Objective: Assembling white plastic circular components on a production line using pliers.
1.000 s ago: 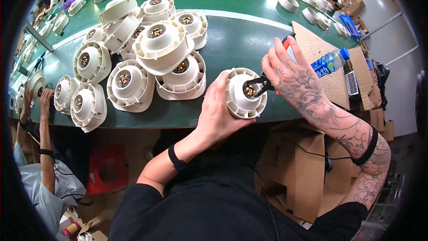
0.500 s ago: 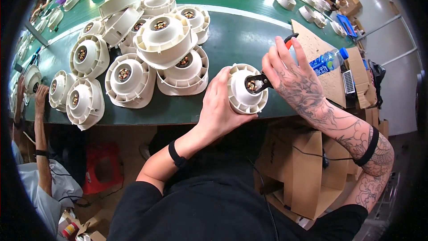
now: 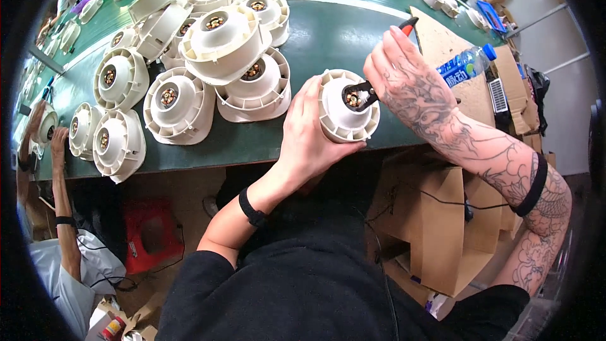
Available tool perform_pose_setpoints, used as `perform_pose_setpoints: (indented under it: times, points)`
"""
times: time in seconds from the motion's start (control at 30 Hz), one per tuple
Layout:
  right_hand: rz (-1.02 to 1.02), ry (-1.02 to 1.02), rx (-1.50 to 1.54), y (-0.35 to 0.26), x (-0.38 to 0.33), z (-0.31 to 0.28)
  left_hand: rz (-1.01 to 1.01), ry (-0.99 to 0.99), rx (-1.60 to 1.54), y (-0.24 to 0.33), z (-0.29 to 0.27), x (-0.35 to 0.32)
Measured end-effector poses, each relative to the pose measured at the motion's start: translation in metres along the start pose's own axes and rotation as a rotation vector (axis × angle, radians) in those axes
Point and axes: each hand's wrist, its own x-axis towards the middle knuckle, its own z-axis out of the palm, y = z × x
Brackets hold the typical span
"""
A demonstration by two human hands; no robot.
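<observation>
My left hand (image 3: 306,132) is wrapped round the side of a white ribbed round plastic housing (image 3: 334,110) at the table's front edge. Brass-coloured metal parts show in the dark hole at its centre. My right hand (image 3: 407,76) grips a pair of pliers (image 3: 411,23) with red and black handles. Their black jaws reach into that hole; whether they pinch a part there is too small to tell. To the left, a pile of similar white housings (image 3: 170,106) stands on the table, one stacked on top (image 3: 221,44).
A bottle with a blue cap (image 3: 464,66) lies on cardboard (image 3: 442,41) at the right. Below the table edge stands an open cardboard box (image 3: 435,233). A red stool (image 3: 151,233) is on the floor at the left, where a co-worker's hand (image 3: 59,142) holds another housing.
The pliers' jaws have tilted and sit deeper in the housing's central hole. My right hand has turned slightly and shifted left. The whole view has shifted a little; my left hand keeps its hold.
</observation>
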Motion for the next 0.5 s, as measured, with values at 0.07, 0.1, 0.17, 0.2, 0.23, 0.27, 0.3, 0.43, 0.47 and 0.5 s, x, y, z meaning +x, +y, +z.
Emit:
perform_pose_setpoints:
  times: [0.07,0.1,0.17,0.2,0.23,0.27,0.3,0.43,0.47,0.5]
  points:
    - [0.022,0.029,0.009,-0.002,0.0,0.006,0.012,-0.004,0.001,-0.002,0.003,0.0]
    - [0.029,0.025,0.013,-0.003,0.001,0.006,0.022,0.0,0.006,-0.002,0.003,0.0]
    - [0.047,0.007,0.007,-0.004,0.001,0.007,0.02,-0.008,0.008,-0.002,0.005,0.001]
    - [0.056,0.01,0.005,-0.004,0.001,0.008,0.033,-0.006,0.014,-0.002,0.005,0.002]
    - [0.067,0.005,0.006,-0.005,-0.001,0.007,0.047,-0.004,0.021,-0.001,0.004,0.003]
    - [0.089,-0.015,0.003,-0.006,-0.002,0.006,0.071,-0.009,0.031,0.001,0.002,0.004]
    - [0.106,-0.045,0.0,-0.006,-0.002,0.007,0.068,-0.027,0.027,0.0,0.001,0.007]
    - [0.248,-0.094,0.111,-0.007,-0.008,0.02,0.096,-0.101,0.13,0.01,-0.009,0.024]
    - [0.264,-0.048,0.085,-0.005,-0.013,0.023,0.075,-0.168,0.129,0.015,-0.014,0.032]
    - [0.282,-0.054,0.082,-0.002,-0.017,0.025,0.059,-0.233,0.127,0.02,-0.018,0.042]
